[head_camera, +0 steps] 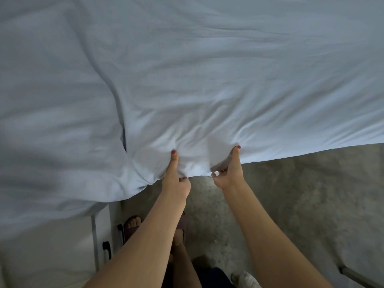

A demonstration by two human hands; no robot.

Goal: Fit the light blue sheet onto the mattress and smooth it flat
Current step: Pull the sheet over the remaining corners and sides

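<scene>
Fingers of both hands pinch the near hem of the light blue sheet (207,80), thumbs on top, the rest curled beneath. It spreads wrinkled across the whole bed, one deep fold at left. Grey floor (301,194) lies below. Left hand (175,181) and right hand (229,173) grip close together.

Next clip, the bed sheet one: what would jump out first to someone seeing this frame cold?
The light blue sheet fills the upper frame, still wrinkled, with a deep fold running down its left side. At its near edge, mid-frame, the left hand and right hand each pinch the hem, thumbs on top. Below lies a grey floor, with a sandalled foot near the bed.
</scene>
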